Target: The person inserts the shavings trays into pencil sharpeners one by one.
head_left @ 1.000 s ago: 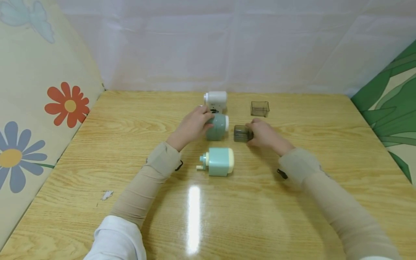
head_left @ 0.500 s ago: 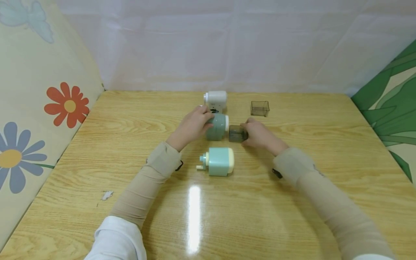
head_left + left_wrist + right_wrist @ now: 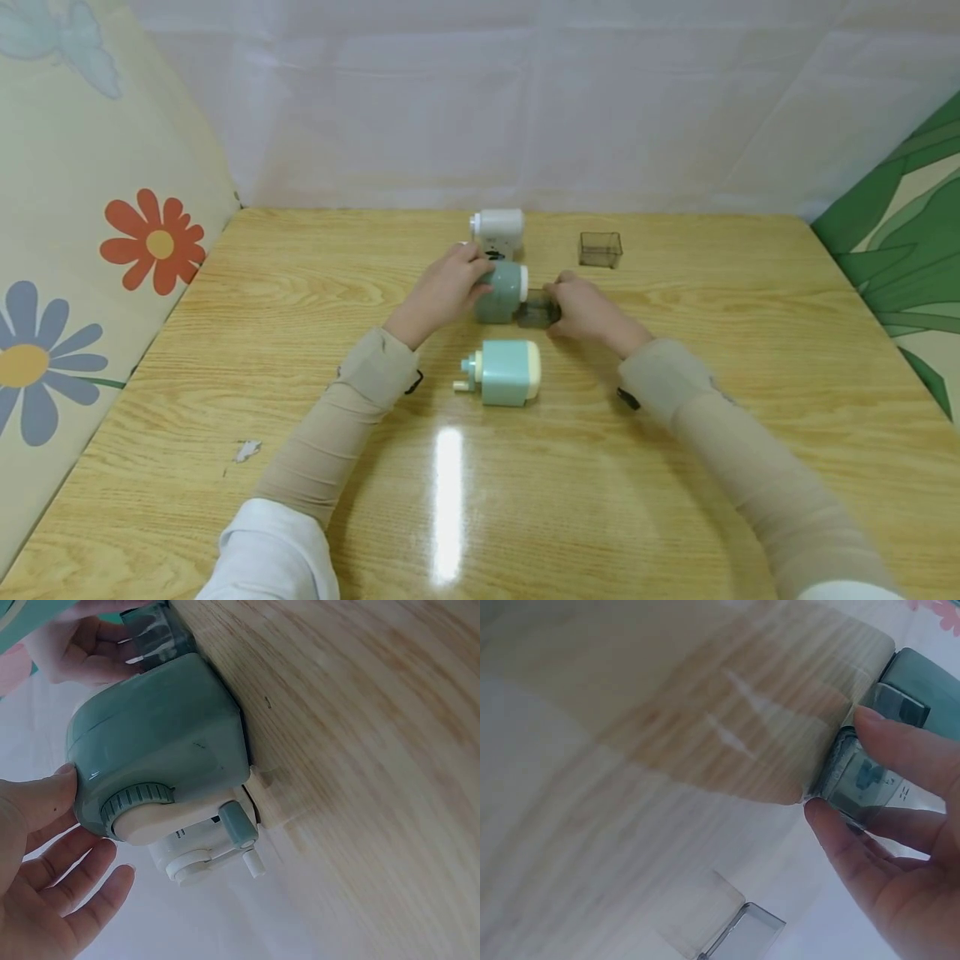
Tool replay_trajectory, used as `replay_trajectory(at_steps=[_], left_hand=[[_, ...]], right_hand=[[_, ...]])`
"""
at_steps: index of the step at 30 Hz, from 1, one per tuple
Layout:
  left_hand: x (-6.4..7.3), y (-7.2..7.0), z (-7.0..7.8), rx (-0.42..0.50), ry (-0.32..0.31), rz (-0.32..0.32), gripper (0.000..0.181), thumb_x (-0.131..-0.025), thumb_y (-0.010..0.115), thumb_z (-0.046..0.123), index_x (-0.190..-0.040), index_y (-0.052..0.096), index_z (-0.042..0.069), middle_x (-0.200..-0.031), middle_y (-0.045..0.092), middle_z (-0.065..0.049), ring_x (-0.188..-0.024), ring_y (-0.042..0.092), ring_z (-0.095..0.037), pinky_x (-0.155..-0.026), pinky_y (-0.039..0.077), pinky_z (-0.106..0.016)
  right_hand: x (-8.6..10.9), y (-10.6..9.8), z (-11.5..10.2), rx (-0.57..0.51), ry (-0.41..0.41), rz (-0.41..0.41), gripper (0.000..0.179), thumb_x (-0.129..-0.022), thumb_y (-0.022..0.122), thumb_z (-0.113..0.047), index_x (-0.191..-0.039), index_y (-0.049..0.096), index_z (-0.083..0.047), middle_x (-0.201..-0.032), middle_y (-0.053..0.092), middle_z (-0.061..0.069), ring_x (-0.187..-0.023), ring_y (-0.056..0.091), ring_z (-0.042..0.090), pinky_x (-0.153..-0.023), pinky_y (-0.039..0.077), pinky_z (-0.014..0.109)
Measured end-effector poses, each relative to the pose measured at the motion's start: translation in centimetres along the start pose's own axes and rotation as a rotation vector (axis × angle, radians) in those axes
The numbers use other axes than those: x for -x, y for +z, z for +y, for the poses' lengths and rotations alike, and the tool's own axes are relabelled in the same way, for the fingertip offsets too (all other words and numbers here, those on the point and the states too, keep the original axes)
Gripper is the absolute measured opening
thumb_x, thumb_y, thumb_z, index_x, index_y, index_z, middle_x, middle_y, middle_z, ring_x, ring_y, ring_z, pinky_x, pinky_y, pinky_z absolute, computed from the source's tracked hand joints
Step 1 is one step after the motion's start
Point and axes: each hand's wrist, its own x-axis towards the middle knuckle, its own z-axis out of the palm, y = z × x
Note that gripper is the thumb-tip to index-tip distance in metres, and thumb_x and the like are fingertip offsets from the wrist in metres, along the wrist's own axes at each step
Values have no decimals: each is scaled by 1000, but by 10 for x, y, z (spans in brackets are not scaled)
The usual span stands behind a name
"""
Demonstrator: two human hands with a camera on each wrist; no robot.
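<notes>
A dark green crank pencil sharpener point(image 3: 495, 300) lies on the table, crank to the left, with a white rim at its right end. My left hand point(image 3: 442, 287) grips its left side; in the left wrist view the thumb and fingers point(image 3: 94, 855) press on the sharpener's body point(image 3: 157, 727). Between thumb and fingers my right hand point(image 3: 588, 308) pinches a smoky transparent shavings drawer point(image 3: 855, 784). The drawer's left end is right at the sharpener's lower right side, overlapping it in the head view. Closer to me lies a teal and cream pencil sharpener point(image 3: 506, 373), untouched.
Behind the green sharpener is a white pencil sharpener point(image 3: 501, 225), partly hidden by my left hand. Another transparent drawer point(image 3: 600, 250) stands at the back right. A white cloth point(image 3: 390, 108) hangs behind the wooden table point(image 3: 675, 500).
My right hand has moved left with the shavings drawer, closing the gap to the green sharpener. The left hand and that sharpener have stayed in place.
</notes>
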Motion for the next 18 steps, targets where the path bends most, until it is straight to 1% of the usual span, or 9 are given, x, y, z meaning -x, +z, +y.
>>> replay_trajectory(at_steps=[9,18], left_hand=[[-1,0,0,-8,-5,-3,31,-88,61,16,-112,61,-2,-100,53,-11,-90,49,-22,-74,44,-29],[0,-2,2,-4,-5,1,30,-87,61,16,-112,61,-2,-99,53,-11,-90,49,-22,-74,44,-29]], right_hand=[[-4,2,-4,14,-18,14,64,-69,77,-8,-120,47,16,-105,51,29,-93,53,37,-82,46,45],[-4,1,-4,-19,-4,12,65,-68,78,-8,-120,48,16,-106,51,28,-93,53,37,-83,46,45]])
